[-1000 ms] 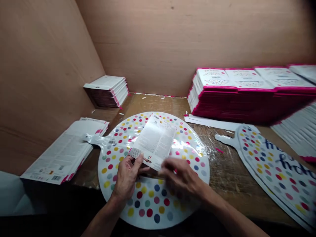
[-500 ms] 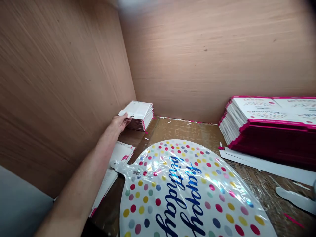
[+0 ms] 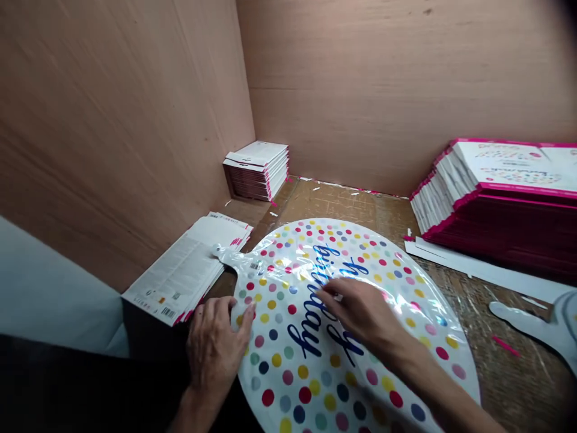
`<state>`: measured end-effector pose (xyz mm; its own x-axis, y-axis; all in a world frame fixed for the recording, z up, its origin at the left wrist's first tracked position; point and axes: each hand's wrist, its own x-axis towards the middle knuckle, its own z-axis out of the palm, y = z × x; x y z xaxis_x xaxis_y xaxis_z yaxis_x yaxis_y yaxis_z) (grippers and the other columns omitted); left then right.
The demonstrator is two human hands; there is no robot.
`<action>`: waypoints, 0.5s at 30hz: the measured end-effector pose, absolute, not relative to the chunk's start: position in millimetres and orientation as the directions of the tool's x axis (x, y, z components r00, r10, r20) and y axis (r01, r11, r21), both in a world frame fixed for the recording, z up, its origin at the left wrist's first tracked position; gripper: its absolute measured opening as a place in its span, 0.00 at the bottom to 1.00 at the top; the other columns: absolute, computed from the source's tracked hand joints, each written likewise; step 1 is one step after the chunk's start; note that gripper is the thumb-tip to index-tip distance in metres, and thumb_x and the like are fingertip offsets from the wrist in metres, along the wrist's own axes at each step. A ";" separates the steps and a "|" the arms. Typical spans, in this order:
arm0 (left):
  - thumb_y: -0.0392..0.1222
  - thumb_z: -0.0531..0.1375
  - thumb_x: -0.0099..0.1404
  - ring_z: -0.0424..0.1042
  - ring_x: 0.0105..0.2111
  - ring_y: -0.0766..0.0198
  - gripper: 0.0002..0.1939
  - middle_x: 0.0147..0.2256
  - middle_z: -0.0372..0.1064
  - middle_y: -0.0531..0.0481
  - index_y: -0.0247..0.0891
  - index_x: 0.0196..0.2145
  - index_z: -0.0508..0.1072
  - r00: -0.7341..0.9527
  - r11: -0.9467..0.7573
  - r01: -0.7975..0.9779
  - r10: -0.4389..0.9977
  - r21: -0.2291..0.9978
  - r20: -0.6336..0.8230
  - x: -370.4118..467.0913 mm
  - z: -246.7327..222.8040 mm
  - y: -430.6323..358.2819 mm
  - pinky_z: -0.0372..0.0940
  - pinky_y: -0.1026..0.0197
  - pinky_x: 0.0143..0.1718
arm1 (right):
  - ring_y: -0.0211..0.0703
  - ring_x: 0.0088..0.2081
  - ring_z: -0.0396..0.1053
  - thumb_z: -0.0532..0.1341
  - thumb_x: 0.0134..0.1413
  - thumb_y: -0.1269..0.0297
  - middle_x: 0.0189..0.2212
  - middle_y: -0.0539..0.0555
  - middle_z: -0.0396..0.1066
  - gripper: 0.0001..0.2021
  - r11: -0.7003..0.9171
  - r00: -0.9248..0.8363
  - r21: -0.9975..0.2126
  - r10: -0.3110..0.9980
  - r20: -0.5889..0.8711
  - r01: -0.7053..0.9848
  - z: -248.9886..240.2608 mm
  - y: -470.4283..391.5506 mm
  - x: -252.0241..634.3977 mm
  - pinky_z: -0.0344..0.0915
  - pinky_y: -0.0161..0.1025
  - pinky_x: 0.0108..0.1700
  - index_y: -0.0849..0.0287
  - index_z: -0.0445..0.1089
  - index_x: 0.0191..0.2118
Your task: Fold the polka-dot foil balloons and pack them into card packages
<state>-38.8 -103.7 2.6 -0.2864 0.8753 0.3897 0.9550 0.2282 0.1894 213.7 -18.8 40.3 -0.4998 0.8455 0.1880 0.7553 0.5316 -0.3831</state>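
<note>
A flat foil balloon (image 3: 311, 367), white with coloured dots and blue "happy birthday" lettering, lies on the worktop with its neck pointing left. At its left edge rests my left hand (image 3: 214, 346), thumb spread from the fingers and touching the foil. My right hand (image 3: 360, 310) is over the lettering, fingers curled and pressed together; what they hold, if anything, is hidden. Just beyond my left hand lies a pile of printed white cards (image 3: 184, 264), partly fanned, with pink edges. The balloon's neck reaches over this pile.
A neat stack of folded white card packs (image 3: 256, 171) stands in the back left corner. At the right is a tall stack of pink-edged printed cards (image 3: 509, 180). Another foil piece (image 3: 523, 319) lies at the right edge. Wooden panels (image 3: 338, 90) enclose the back and left.
My left hand has come back from the corner stack to the balloon's left edge. My right hand has entered over the balloon. The view has shifted slightly.
</note>
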 end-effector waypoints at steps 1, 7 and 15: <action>0.55 0.54 0.66 0.71 0.35 0.50 0.17 0.31 0.72 0.42 0.39 0.30 0.71 -0.286 0.244 0.958 0.876 0.154 0.389 -33.9 -2.1 -108.9 0.65 0.51 0.37 | 0.41 0.27 0.72 0.53 0.66 0.59 0.27 0.55 0.75 0.15 0.561 -0.536 -0.341 0.826 0.174 0.754 47.6 -12.3 170.5 0.63 0.36 0.26 0.56 0.71 0.30; 0.41 0.55 0.62 0.73 0.32 0.49 0.08 0.30 0.74 0.40 0.38 0.32 0.73 -0.207 0.115 0.964 0.891 0.239 0.404 -13.8 -19.5 -110.5 0.67 0.49 0.35 | 0.50 0.35 0.76 0.61 0.59 0.71 0.34 0.66 0.77 0.07 0.593 -0.607 -0.143 0.789 -0.096 0.793 54.1 -0.9 8.6 0.69 0.38 0.29 0.68 0.75 0.35; 0.43 0.59 0.57 0.75 0.40 0.47 0.13 0.38 0.77 0.40 0.41 0.40 0.75 -0.145 -0.065 0.751 0.954 0.657 0.261 -8.1 -22.1 -116.0 0.70 0.47 0.40 | 0.52 0.33 0.77 0.61 0.53 0.77 0.34 0.66 0.78 0.07 0.532 -0.553 -0.173 0.825 -0.115 0.829 50.5 4.7 -11.6 0.72 0.43 0.29 0.70 0.76 0.37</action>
